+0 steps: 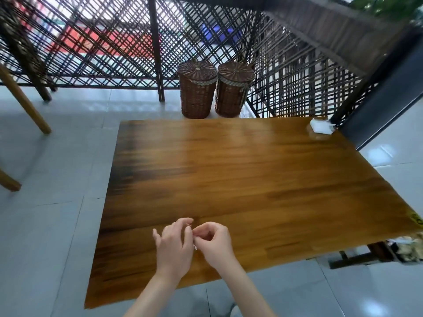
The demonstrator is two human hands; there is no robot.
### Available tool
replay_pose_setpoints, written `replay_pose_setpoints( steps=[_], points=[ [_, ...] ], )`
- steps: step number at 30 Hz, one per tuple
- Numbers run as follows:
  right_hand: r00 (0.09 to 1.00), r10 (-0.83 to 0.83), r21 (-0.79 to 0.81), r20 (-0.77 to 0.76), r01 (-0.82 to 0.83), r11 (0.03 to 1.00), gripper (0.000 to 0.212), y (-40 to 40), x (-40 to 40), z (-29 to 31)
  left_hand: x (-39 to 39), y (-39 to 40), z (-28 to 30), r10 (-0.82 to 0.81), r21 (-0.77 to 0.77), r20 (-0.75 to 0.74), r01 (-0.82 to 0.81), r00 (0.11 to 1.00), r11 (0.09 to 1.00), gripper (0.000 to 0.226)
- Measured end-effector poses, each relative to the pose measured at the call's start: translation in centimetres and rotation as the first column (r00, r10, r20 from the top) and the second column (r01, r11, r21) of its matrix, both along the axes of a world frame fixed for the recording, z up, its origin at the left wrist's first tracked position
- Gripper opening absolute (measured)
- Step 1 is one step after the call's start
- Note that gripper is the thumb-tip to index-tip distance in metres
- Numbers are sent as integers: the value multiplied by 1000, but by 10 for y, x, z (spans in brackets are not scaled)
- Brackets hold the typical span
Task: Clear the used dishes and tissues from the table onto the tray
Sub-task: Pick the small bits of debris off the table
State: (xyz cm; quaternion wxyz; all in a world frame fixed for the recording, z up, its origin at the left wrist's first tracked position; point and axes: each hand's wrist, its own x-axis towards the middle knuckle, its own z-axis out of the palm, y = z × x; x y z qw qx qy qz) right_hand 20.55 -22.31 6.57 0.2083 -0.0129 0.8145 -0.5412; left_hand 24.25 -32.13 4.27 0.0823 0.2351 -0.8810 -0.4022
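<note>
Right hand [214, 242] curled, fingertips pinched on a tiny white scrap [195, 246], most likely a shred of tissue, too small to tell for sure. Left hand [175, 243] just beside, fingers loosely bent and spread, fingertips close against the right hand's pinch, holding nothing that can be made out; whether also touching the scrap, cannot tell. Both hands meeting low over the near edge of the desk [251, 179], the scrap right at the seam between them, so already inside the grip rather than off to either side. No long axis worth naming on something so small. No tray anywhere in view, and no dishes left on the wood; probably near the tail end of the clearing. At the far right corner of the desk, well apart from both hands, a white tissue box [321, 127], possibly a dispenser meant to stay. At the right edge, below the desk's near corner, a blurred jumble [409, 247] that cannot be identified; perhaps where the cleared things went, only a guess. Right hand nearer to that side, so likely the one to carry the scrap across. Beyond the desk, two wicker baskets [217, 88] with lids on the floor against a lattice screen [103, 42].
</note>
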Motion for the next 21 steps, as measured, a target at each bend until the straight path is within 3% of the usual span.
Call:
replay_pose_setpoints(
  steps=[11, 21],
  points=[
    [987, 149, 156, -68, -137, 978, 13, 92, -77, 7, -54, 98, 6, 73, 6, 21, -73, 997, 997, 16],
    [971, 214, 147, -110, -197, 969, 7, 151, -120, 8, -88, 156, 12, 134, 46, -78, -130, 988, 990, 13]
  ],
)
